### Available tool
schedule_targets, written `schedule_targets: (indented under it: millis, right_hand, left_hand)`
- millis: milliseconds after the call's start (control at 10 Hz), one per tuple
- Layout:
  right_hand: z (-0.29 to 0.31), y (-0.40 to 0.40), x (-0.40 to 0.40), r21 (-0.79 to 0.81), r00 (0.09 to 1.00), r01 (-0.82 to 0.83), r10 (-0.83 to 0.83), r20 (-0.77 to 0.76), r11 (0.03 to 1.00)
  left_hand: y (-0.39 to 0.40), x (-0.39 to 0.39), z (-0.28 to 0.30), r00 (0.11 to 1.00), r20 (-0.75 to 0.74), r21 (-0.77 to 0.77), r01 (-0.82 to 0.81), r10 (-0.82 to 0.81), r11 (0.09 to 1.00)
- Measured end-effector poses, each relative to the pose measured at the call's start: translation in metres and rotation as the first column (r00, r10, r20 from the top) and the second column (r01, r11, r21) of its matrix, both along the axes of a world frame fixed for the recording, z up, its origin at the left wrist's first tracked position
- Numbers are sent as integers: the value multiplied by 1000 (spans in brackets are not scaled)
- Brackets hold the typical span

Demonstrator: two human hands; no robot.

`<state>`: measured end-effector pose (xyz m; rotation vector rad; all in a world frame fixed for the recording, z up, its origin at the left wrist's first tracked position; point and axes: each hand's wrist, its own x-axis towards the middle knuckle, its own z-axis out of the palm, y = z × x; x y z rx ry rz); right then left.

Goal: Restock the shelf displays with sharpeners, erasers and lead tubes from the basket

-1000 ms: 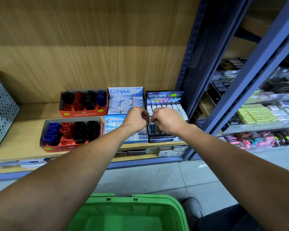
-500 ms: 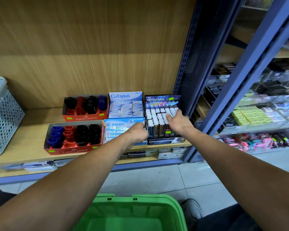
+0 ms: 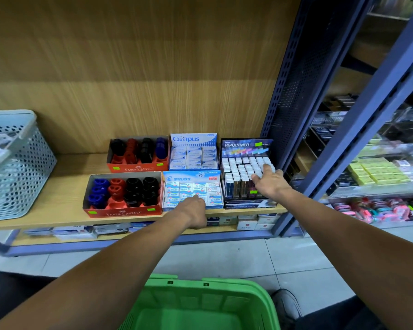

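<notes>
- Shop aisle: wood-grain back panel point(image 3: 138, 67), blue perforated steel upright point(image 3: 296, 86), grey tiled floor point(image 3: 248, 260). Neighbouring bay on the right is packed with blurred stationery point(image 3: 379, 170).
- Wooden shelf point(image 3: 57, 186) carries all the displays; a lower shelf holds boxed stock point(image 3: 248, 222), too blurred to read.
- Green basket point(image 3: 200, 303) at bottom centre, near the person; the inside looks bare in the visible part.
- Pale perforated bin point(image 3: 14, 167) at the left end of the shelf, well apart from the displays.
- Vs 0.5 s ago: right hand point(image 3: 270, 182) barely shifted on the lead display; left hand point(image 3: 193, 210) dropped back toward the shelf's front edge; camera tilted a bit higher.
- Two red sharpener trays: rear point(image 3: 138, 165), front point(image 3: 119, 208), with blue, red and black sharpeners.
- Eraser boxes: Campus box point(image 3: 193, 151) behind, Pilot box point(image 3: 191, 189) in front, both between the sharpeners and the leads.
- Hi-Polymer lead display point(image 3: 243, 172) at the right end beside the upright, rows of lead tubes upright.
- Right hand fingers spread flat over the tube tops, holding nothing visible.
- Left hand loosely curled at the Pilot box's front edge, covering its lower corner; can't tell if it holds anything.
</notes>
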<state>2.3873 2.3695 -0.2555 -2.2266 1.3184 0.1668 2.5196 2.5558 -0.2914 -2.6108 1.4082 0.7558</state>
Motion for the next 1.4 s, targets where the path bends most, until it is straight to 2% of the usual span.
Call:
schedule_targets:
  millis: [200,300,400,500,600,700,800,900,1100,1200,1300,1400]
  right_hand:
    - [4,4,3,-3,998,25,-25,-61,1000]
    - [11,23,17,-398,991,-132,113,-72,908]
    - [18,52,43,-582,938,-294,345,-25,758]
    - [26,115,93,-474,852,-439,522,50,763]
    - [17,153,118,-319,829,-524,559,19,789]
    - [-10,189,134,-249,781,-619,617,-98,745]
    - [-25,202,137,-268,773,-631,617,-145,728]
    - [-33,206,142,-317,785,-614,600,-152,723]
    - [-29,204,140,-316,776,-624,615,-142,714]
    - [-24,203,140,-291,772,-627,626,-108,723]
    - [-3,198,125,-265,787,-607,613,-69,749]
    - [15,190,114,-283,795,-593,604,-60,754]
  left_hand:
    - [-1,3,2,999,8,30,43,-44,999]
    - [7,4,14,998,59,-110,10,-4,994]
    - [23,11,27,976,211,-302,21,45,953]
    - [69,36,40,899,418,-415,63,129,908]
    - [113,55,34,869,454,-393,0,194,919]
    - [171,82,10,888,386,-286,-140,248,948]
    - [188,94,-5,917,295,-265,-193,270,945]
    - [183,103,-14,932,225,-306,-208,283,929]
    - [171,105,-11,931,196,-313,-239,309,919]
    - [169,104,-1,927,187,-282,-266,325,922]
    - [161,92,33,932,212,-222,-249,296,943]
    - [147,80,60,931,254,-228,-205,261,952]
